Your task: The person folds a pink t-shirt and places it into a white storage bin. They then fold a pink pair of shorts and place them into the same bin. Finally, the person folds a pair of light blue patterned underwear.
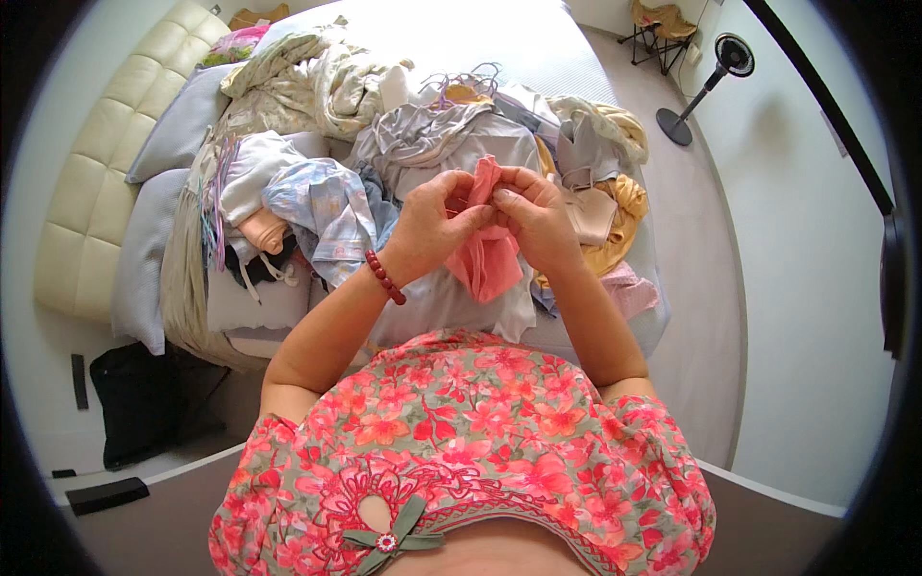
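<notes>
A small coral-pink cloth garment (490, 265) hangs between my two hands, its upper part bunched and its lower part loose. My left hand (439, 225), with a red bead bracelet (385, 278) at the wrist, pinches the bunched part from the left. From the right, the fingers of my right hand (534, 216) grip the same cloth, and the fingertips nearly meet. Behind and below lies a pile of clothes on the bed. Grey garments (425, 140) rest just beyond my hands, and a pale blue patterned garment (324, 205) lies to the left.
Purple hangers (468, 81) poke out of the pile; more hangers (220, 205) lie at the left. A mustard garment (621, 216) sits at the right edge. Beyond are a crumpled quilt (310, 86), a cream padded headboard (108, 165), a standing fan (720, 68) and a folding stool (661, 29).
</notes>
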